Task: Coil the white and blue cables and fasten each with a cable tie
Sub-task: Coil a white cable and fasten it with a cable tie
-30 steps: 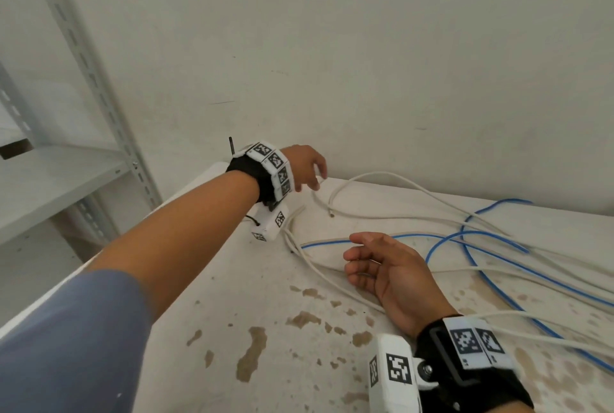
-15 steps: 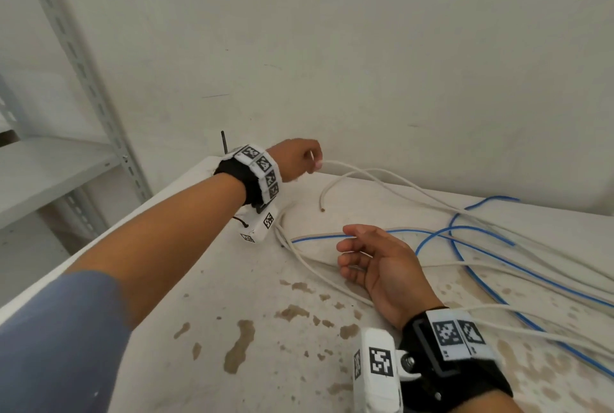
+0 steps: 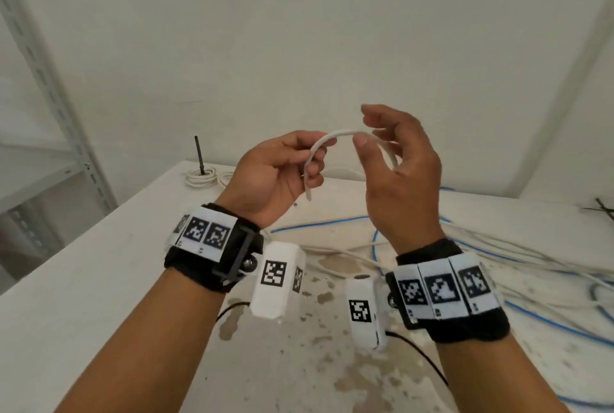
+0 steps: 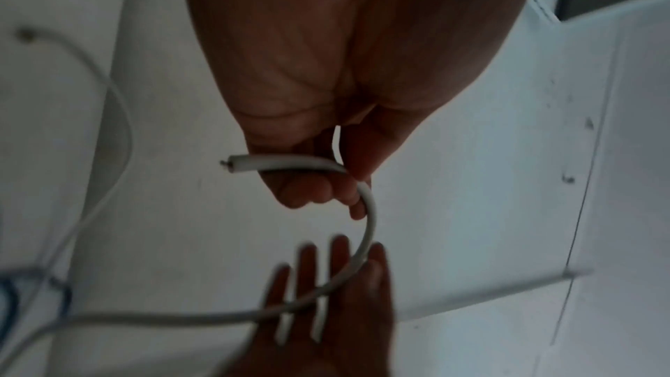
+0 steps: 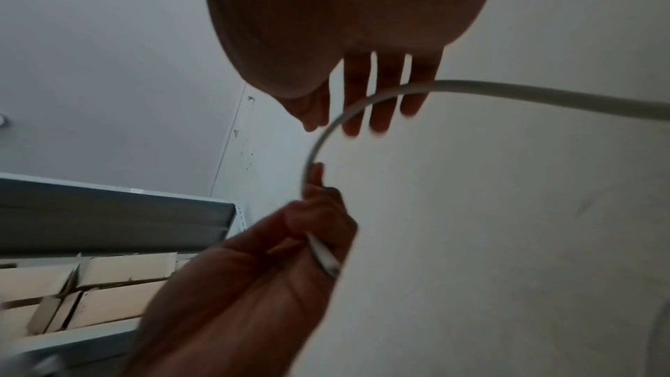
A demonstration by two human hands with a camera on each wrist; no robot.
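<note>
My left hand [image 3: 310, 163] is raised above the table and grips the white cable [image 3: 335, 133] a little back from its cut end [image 4: 232, 166], which hangs below the fingers. From there the cable arcs over to my right hand [image 3: 375, 135]. It lies across that hand's nearly straight fingers [image 5: 377, 108], with the thumb [image 3: 362, 143] just beside it. The rest of the white cable [image 3: 505, 251] trails loose over the table. The blue cable [image 3: 332, 222] lies tangled with it on the right half of the table.
The stained white table [image 3: 99, 279] stands against a white wall. A small white coil [image 3: 199, 177] around a black rod sits at its back left corner. Black cable ties [image 3: 603, 208] lie at the far right. A metal shelf [image 3: 50, 96] stands left, with cardboard boxes [image 5: 109, 283].
Both hands have come up off the table and together. The left hand has brought the white cable's end from the back of the table, and the right hand has met the cable.
</note>
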